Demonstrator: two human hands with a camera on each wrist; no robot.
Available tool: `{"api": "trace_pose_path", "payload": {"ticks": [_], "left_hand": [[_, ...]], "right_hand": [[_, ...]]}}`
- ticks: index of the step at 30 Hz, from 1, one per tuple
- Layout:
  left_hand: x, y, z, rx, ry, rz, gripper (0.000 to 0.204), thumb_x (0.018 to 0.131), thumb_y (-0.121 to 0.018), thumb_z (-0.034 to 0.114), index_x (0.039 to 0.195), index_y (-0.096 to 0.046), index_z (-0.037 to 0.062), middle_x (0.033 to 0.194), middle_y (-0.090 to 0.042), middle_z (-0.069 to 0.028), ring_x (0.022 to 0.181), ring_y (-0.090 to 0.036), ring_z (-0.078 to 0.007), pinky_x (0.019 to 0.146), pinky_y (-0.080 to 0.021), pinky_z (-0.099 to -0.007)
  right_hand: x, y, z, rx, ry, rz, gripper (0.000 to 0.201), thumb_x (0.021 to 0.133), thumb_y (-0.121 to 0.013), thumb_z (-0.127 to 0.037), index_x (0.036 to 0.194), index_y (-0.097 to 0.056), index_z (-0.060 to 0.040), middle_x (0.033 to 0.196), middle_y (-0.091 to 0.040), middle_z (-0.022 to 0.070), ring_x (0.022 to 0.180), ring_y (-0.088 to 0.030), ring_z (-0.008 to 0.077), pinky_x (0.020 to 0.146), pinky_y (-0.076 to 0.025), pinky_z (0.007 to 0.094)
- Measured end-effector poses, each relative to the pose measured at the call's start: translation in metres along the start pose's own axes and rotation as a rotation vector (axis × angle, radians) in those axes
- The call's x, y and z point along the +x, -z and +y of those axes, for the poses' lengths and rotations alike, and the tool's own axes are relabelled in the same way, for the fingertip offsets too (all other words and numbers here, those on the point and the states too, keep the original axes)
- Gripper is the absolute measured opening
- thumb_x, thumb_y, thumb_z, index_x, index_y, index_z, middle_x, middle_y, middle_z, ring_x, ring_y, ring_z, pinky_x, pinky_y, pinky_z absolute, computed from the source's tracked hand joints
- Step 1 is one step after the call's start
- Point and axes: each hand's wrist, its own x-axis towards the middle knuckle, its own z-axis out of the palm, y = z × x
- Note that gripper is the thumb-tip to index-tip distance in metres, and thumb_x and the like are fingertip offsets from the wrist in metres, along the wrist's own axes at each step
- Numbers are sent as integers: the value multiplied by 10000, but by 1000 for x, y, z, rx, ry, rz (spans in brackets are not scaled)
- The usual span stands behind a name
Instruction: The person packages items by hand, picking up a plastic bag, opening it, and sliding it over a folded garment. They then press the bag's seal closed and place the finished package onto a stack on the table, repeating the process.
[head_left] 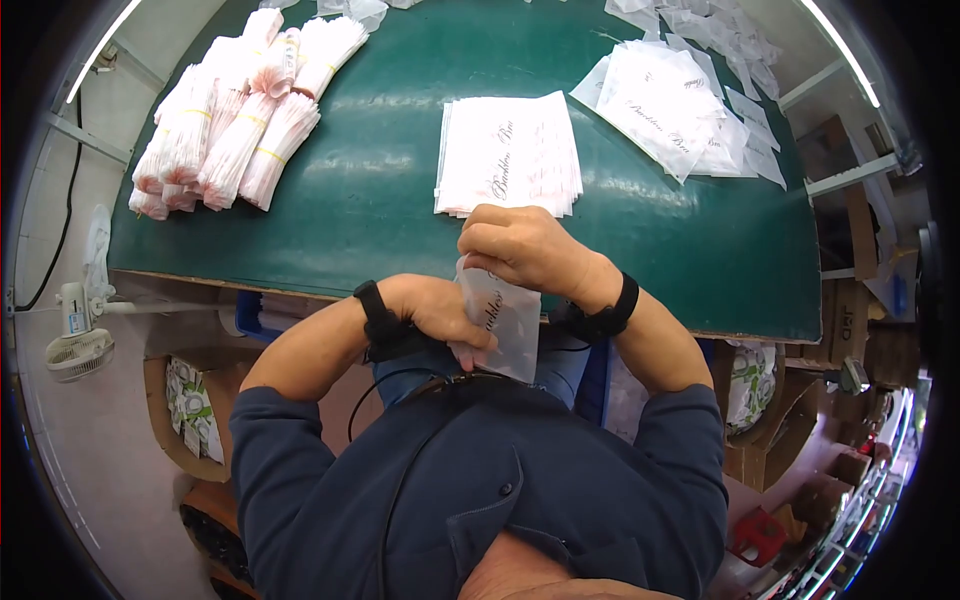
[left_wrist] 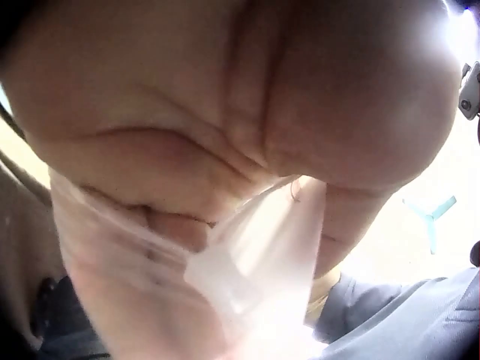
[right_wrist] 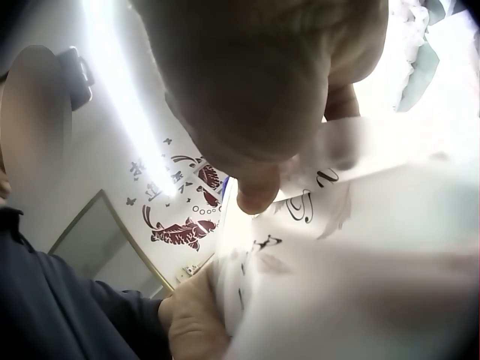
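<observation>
A translucent white plastic bag with black script point(head_left: 512, 340) is held upright close to the person's waist, in front of the table edge. The left hand point(head_left: 435, 308) grips its lower side, thumb across the printed face. At the top, the right hand point(head_left: 530, 245) pinches the bag's upper edge between thumb and curled fingers. From the left wrist, the thin film point(left_wrist: 277, 277) spreads out below the palm, partly over the fingers. Lettering on the bag point(right_wrist: 330, 225) shows beneath the right thumb in the right wrist view. Just beyond the right hand lies a neat stack of printed bags point(head_left: 505, 150).
Bundles of white and pink bags point(head_left: 225, 125), tied with yellow bands, are heaped on the green table point(head_left: 380, 190) at left. Loose printed bags point(head_left: 655, 110) overlap at right, with more crumpled film point(head_left: 715, 35) behind. Open cartons point(head_left: 190, 405) stand below, near a small fan point(head_left: 80, 345).
</observation>
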Motion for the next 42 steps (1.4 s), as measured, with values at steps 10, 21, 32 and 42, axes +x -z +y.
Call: {"api": "trace_pose_path", "payload": {"ticks": [10,21,32,42], "left_hand": [[-7,-6,27,81,-65,-23,419,1039,-685,363,1257,-743,10,1022,-797,-101,884,-750,-147,819,-578,-280],[-7,90,5,106,-616,1408,502,922,-847,258,1293,-688,-40,1241,-741,-157,1057,-731,-208,929,-582,-348],[28,87,-8,552,-224,1403,350,868,-861,278,1039,-702,16,1033,-703,-164,929,-689,-334,840,-569,-430],[16,67,12,496,-415,1523,234,918,-804,203,1006,-667,34,926,-701,-155,838,-692,-340,763,-562,-431]], "right_hand": [[-3,6,-1,44,-63,21,150,896,-815,-74,985,-695,-61,905,-691,106,774,-709,338,666,-563,408],[-85,155,151,-591,-796,872,248,986,-784,-194,1166,-739,-29,991,-766,132,883,-724,239,827,-581,367],[-45,14,79,-417,-345,105,381,868,-825,-175,1223,-744,-66,1303,-717,150,1212,-675,353,1058,-537,432],[-33,17,52,-555,-435,203,384,844,-847,-219,1195,-753,-95,1235,-733,98,1123,-697,313,1095,-506,478]]}}
